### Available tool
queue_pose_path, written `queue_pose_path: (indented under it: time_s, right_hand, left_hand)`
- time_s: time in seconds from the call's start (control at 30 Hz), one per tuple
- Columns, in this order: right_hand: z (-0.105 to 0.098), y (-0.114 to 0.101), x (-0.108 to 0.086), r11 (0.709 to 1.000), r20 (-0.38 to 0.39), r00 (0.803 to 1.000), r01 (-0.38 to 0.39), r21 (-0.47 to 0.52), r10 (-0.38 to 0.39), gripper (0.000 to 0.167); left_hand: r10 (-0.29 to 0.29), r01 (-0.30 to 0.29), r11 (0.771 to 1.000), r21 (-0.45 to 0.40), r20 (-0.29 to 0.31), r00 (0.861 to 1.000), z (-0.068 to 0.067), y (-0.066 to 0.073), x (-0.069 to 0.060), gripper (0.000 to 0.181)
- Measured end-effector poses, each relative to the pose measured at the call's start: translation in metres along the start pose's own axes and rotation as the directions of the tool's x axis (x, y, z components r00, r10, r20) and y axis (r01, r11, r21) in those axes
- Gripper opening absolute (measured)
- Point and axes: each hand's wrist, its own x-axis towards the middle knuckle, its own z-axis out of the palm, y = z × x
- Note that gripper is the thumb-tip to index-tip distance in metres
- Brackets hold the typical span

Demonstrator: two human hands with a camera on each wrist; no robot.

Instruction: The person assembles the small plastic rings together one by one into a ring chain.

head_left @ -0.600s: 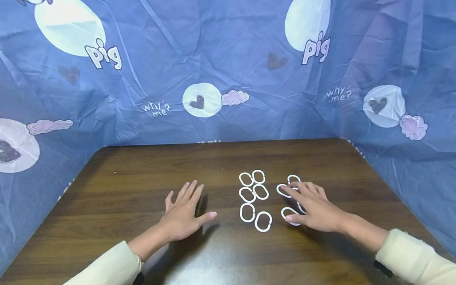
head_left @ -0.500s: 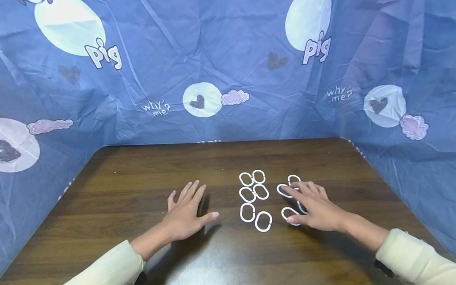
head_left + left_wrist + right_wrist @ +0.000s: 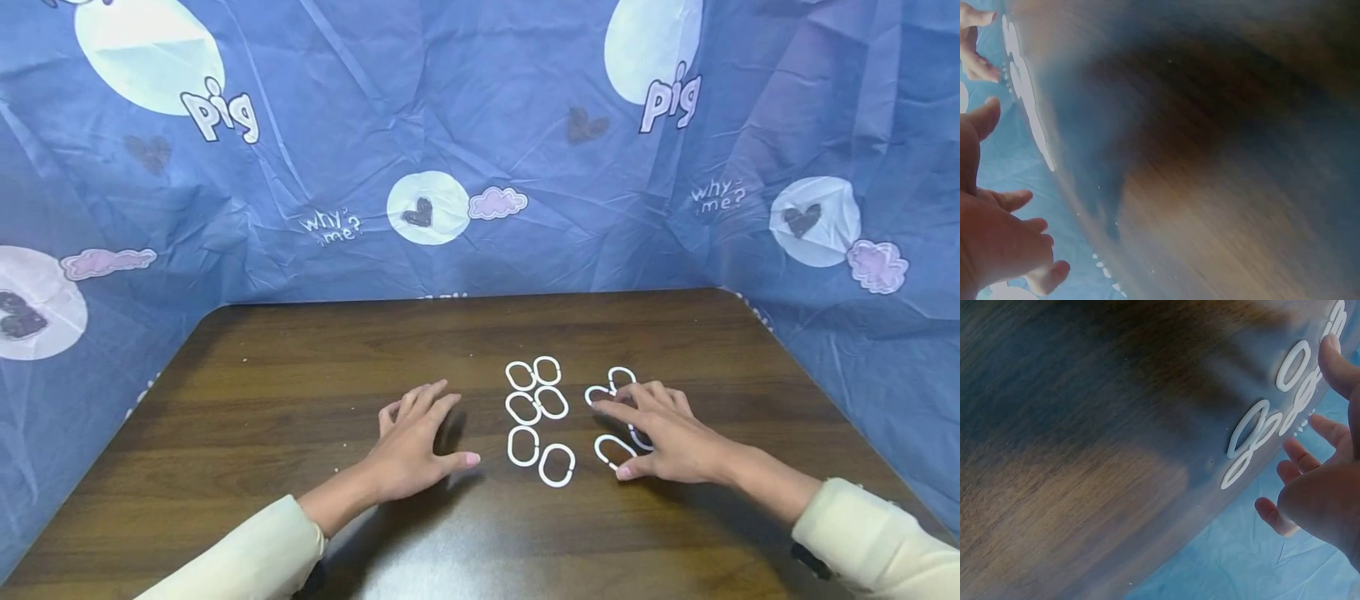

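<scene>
White oval split rings lie flat in two groups. The middle group stands in two loose columns, with one ring point(image 3: 511, 446) at its near left. Over the right group is my right hand point(image 3: 678, 442), covering parts of several rings; in the head view its thumb overlaps the edge of a ring point(image 3: 597, 450). The right wrist view has that hand point(image 3: 1322, 494) with fingers spread and slightly bent, nothing gripped, beside a white ring point(image 3: 1279, 378). Left of the middle group my left hand point(image 3: 408, 450) hovers palm down, fingers loosely bent, holding nothing.
A dark brown wood-grain table point(image 3: 360, 337) bears everything. Blue printed cloth point(image 3: 465, 100) hangs behind it and along both sides. Small white specks dot the tabletop at the left.
My left hand has moved right, toward the middle rings, its fingers a little more bent. My right thumb and forefinger have shifted slightly nearer and the thumb rightward. The rings keep their places.
</scene>
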Motion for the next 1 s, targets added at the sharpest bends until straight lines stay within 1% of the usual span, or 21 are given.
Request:
queue_pose_path:
  time_s: [0.17, 0.33, 0.47, 0.6, 0.7, 0.8, 0.87, 1.0]
  right_hand:
    - [0.001, 0.002, -0.001, 1.000, 0.007, 1.000, 0.023, 0.001, -0.023, 0.085]
    - [0.000, 0.002, -0.001, 1.000, 0.022, 1.000, 0.022, 0.010, -0.022, 0.085]
    - [-0.001, 0.002, -0.001, 1.000, 0.043, 0.999, 0.021, 0.019, -0.022, 0.086]
    - [-0.001, 0.002, -0.001, 0.999, 0.068, 0.997, 0.031, 0.018, -0.032, 0.086]
    - [-0.002, 0.002, -0.001, 0.999, 0.083, 0.996, 0.037, 0.014, -0.038, 0.086]
    - [-0.001, 0.003, -0.001, 0.999, 0.088, 0.995, 0.042, 0.012, -0.043, 0.084]
    - [0.000, 0.004, -0.001, 0.999, 0.087, 0.995, 0.042, 0.010, -0.043, 0.083]
    - [0.001, 0.006, 0.000, 0.999, 0.080, 0.996, 0.043, 0.006, -0.043, 0.080]
  left_hand:
    - [0.035, -0.034, 0.999, -0.036, 0.012, 0.999, 0.005, 0.004, 0.004, 0.083]
    - [0.065, -0.063, 0.996, -0.067, 0.024, 0.998, 0.011, 0.007, 0.009, 0.081]
    - [0.096, -0.091, 0.992, -0.082, 0.060, 0.994, 0.015, 0.012, 0.013, 0.081]
    - [0.132, -0.123, 0.988, -0.091, 0.106, 0.986, 0.019, 0.018, 0.018, 0.079]
    - [0.158, -0.151, 0.986, -0.064, 0.131, 0.979, 0.021, 0.022, 0.022, 0.078]
    - [0.178, -0.177, 0.984, -0.020, 0.146, 0.973, 0.024, 0.025, 0.026, 0.077]
    - [0.184, -0.187, 0.982, 0.007, 0.159, 0.970, 0.025, 0.028, 0.029, 0.075]
    - [0.186, -0.195, 0.980, 0.029, 0.190, 0.964, 0.027, 0.032, 0.032, 0.071]
